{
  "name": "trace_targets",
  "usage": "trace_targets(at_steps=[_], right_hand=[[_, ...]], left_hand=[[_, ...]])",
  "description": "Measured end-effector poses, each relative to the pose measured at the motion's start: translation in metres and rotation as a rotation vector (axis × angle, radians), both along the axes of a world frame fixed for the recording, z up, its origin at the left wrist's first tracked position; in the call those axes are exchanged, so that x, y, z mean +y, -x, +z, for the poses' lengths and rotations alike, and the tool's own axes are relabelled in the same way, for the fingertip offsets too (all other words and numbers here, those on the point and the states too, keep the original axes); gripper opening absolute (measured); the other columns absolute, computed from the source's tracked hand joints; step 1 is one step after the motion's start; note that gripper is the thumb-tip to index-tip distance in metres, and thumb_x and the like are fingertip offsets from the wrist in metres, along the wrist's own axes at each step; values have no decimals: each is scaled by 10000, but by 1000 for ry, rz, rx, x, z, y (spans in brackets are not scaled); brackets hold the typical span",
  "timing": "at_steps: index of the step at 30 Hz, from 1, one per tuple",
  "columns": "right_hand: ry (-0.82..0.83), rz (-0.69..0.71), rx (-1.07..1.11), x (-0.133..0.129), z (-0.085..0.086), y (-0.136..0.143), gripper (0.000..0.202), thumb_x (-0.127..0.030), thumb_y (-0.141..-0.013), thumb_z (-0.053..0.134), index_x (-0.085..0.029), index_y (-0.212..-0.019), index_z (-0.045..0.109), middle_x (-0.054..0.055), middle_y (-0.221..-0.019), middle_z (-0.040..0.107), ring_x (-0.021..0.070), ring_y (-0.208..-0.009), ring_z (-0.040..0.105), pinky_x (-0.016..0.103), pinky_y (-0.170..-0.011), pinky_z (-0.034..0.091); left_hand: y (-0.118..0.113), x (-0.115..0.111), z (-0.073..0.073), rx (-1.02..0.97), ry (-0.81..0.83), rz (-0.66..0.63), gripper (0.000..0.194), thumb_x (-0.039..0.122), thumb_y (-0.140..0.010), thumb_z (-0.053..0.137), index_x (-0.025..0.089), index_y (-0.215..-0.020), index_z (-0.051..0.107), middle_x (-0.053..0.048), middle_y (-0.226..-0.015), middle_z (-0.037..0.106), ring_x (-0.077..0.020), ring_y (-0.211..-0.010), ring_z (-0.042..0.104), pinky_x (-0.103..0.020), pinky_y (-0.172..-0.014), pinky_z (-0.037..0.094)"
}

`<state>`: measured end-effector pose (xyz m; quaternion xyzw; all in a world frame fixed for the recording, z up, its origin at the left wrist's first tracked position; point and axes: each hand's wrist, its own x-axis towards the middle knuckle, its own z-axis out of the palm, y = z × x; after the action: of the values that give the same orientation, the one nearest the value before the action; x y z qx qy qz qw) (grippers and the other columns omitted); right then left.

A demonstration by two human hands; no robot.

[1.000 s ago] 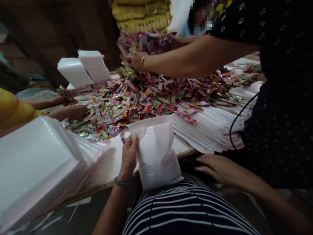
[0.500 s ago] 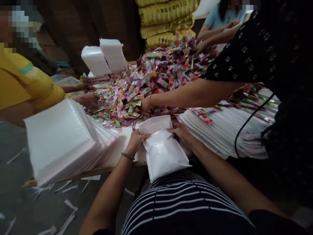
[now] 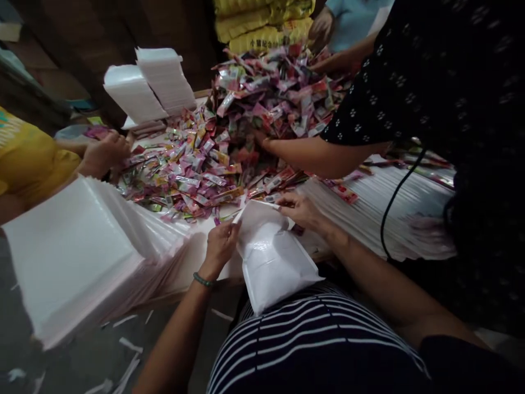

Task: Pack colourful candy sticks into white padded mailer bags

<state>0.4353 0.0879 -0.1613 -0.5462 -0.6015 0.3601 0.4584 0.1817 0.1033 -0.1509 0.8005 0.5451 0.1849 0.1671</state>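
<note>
Two hands on the white mailer (image 3: 274, 262), propped at your lap: your left hand (image 3: 223, 241) has fingers closed on its 11 o'clock edge, your right hand (image 3: 301, 212) pinches around 1, and loads of candy packets (image 3: 192, 164) sprawl toward 12.

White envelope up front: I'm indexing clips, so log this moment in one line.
white envelope: against striped shirt | left hand: on its left edge | right hand: at its top right | small packets: heaped on table
</note>
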Motion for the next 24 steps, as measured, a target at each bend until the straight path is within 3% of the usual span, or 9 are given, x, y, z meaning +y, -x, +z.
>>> trace_targets(at_steps=[4,7,12,17,20,24], right_hand=[[-116,-25,-146,-14,-6,-14,161,-214,-795,584,-188,-834,738,48,-869,719,192,-835,638,305,-741,472],[-193,-11,-253,-29,-19,-23,196,-141,-786,567,-208,-824,747,64,-912,725,209,-903,646,335,-825,485],[-180,51,-469,-51,-35,-30,250,-135,-852,501,-205,-877,740,76,-909,706,204,-903,610,326,-815,476],[-169,192,-755,-56,-34,-25,286,-87,-878,470,-184,-967,725,89,-959,683,214,-960,553,332,-847,420],[-132,282,-933,-57,-28,-17,230,-140,-912,486,-163,-980,705,110,-983,656,228,-954,532,342,-836,399],[-106,314,-1100,-61,-19,-10,236,-184,-953,449,-154,-998,679,122,-963,631,245,-942,530,363,-832,405]], left_hand=[[12,-4,-1,108,-136,-168,451,141,-889,428,206,-1295,613,-76,-1128,718,-206,-987,664,-298,-862,503],[24,-8,-3,179,-195,-289,523,74,-846,420,212,-1320,592,-97,-1261,662,-220,-1097,638,-339,-923,509],[32,-11,-3,323,-189,-447,564,49,-850,402,239,-1357,559,-121,-1334,618,-247,-1142,630,-390,-921,524],[34,-12,-5,485,-176,-485,546,81,-879,418,257,-1383,534,-149,-1376,578,-284,-1129,635,-412,-899,522],[34,-14,-5,542,-217,-472,537,98,-896,408,243,-1403,510,-177,-1360,581,-287,-1037,663,-404,-843,523],[34,-20,-2,448,-356,-466,500,122,-923,406,186,-1411,489,-190,-1344,585,-295,-1110,615,-408,-886,493]])
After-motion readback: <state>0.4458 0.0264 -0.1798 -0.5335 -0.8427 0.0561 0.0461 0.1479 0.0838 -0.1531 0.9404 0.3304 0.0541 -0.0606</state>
